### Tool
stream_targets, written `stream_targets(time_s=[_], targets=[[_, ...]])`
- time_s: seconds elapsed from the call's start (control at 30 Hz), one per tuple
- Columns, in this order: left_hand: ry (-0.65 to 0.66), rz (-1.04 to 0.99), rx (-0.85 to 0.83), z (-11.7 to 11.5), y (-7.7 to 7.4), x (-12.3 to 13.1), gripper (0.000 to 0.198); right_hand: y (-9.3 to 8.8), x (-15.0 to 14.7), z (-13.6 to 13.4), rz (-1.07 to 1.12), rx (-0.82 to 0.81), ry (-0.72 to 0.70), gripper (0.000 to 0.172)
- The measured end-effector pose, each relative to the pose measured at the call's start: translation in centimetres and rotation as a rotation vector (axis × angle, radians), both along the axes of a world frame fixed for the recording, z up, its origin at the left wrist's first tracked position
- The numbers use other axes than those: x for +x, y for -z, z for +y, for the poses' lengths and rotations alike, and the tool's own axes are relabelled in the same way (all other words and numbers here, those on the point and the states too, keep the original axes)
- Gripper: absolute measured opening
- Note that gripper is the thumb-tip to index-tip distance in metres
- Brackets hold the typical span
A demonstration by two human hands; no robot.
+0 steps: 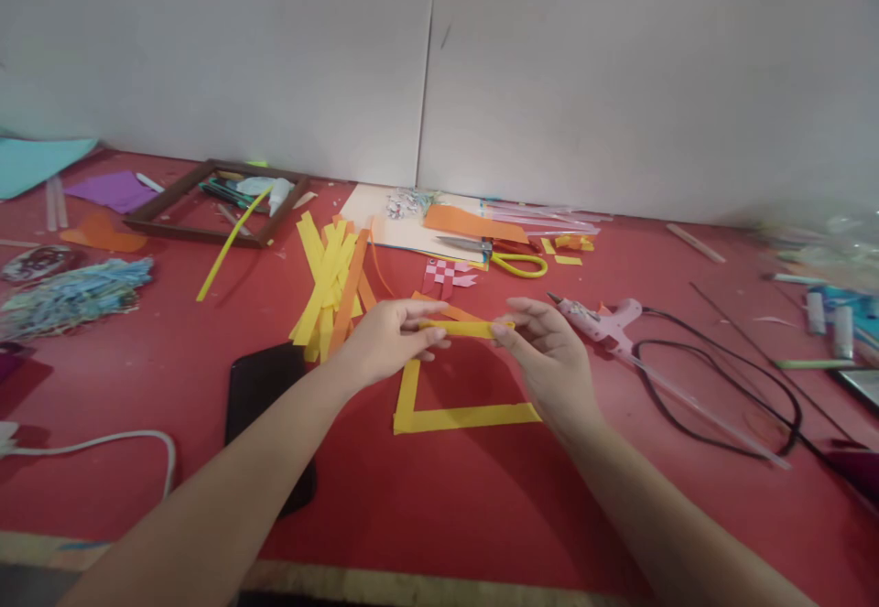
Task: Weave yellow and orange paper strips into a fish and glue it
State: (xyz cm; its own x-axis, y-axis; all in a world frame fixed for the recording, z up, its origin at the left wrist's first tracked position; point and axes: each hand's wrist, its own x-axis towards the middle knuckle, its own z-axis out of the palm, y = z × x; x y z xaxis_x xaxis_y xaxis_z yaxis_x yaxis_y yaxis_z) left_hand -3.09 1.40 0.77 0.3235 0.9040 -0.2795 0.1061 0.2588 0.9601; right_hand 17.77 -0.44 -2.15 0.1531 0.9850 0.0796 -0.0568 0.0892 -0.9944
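Between my two hands a short yellow paper strip is held level above the red table. My left hand pinches its left end with thumb and fingers. At the other end my right hand grips it the same way. Below them lies an L-shaped yellow paper strip, its right end partly hidden by my right hand. Behind the held strip an orange strip shows in part. A pink and white woven paper fish rests farther back. Left of my left hand is a pile of yellow paper strips.
Yellow-handled scissors lie behind the fish. A pink glue gun with a looped black cord is at the right. A black phone sits partly under my left forearm. A brown frame holds small tools at the back left.
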Motion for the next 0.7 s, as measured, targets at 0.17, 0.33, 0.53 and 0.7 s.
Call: stream_targets(time_s=[0.17, 0.33, 0.53, 0.7], targets=[[-0.071, -0.016, 0.026, 0.3, 0.1, -0.2, 0.024, 0.2, 0.1, 0.1, 0.043, 0.021, 0.016, 0.032], [-0.07, -0.031, 0.072, 0.4, 0.5, -0.3, 0.021, 0.4, 0.4, 0.3, 0.036, 0.048, 0.021, 0.031], [-0.045, -0.054, 0.113, 0.5, 0.9, -0.4, 0.022, -0.2, 0.7, 0.6, 0.064, 0.044, 0.02, 0.032], [-0.023, -0.038, 0.12, 0.6, 1.0, -0.5, 0.024, -0.5, 0.7, 0.7, 0.054, 0.013, 0.053, 0.031]])
